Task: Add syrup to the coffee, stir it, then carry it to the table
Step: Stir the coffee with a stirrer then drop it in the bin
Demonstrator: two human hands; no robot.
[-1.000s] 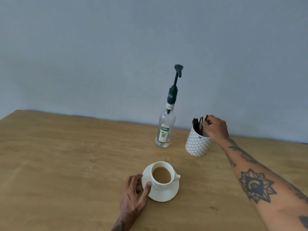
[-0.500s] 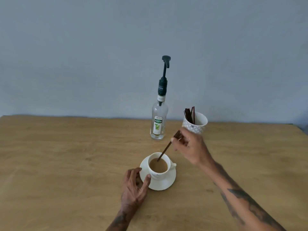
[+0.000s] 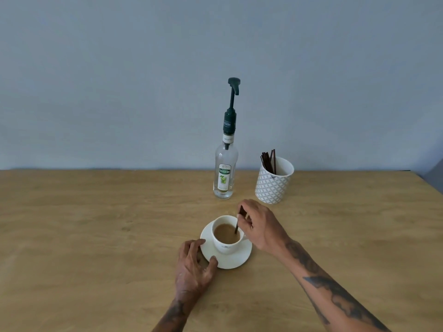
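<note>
A white cup (image 3: 226,245) of milky coffee stands on a white saucer (image 3: 233,261) on the wooden counter. My right hand (image 3: 261,226) pinches a dark stir stick (image 3: 238,222) whose lower end dips into the coffee at the cup's right side. My left hand (image 3: 193,267) rests on the counter with its fingers and thumb against the saucer's left rim. Behind the cup stands a clear syrup bottle (image 3: 225,173) with a dark green pump on top.
A white patterned holder (image 3: 273,185) with several dark stir sticks stands right of the bottle. The wooden counter (image 3: 96,224) runs back to a grey-blue wall, and its right edge shows at the far right.
My right hand took a stick from the holder, brought it over to the cup and lowered its tip into the coffee. My left hand stayed at the saucer.
</note>
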